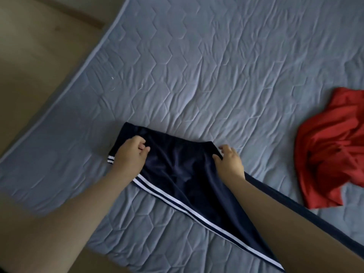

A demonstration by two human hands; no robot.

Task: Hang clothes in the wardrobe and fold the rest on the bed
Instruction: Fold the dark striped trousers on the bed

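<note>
Navy track pants (177, 168), white side stripes: spread flat on quilted grey mattress (197, 66), near centre, waistband at far end. Left hand (130, 154): fingers curled, bunched cloth gripped at waistband's left. Right hand (229, 162): waistband's right corner pinched. Red garment (331, 154): crumpled at right, well apart.

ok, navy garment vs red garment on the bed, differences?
Navy garment has white side stripes; red garment is plain. Navy garment lies spread out, gripped by left hand and right hand; red garment sits crumpled and untouched. Both lie on the quilted bed.
</note>
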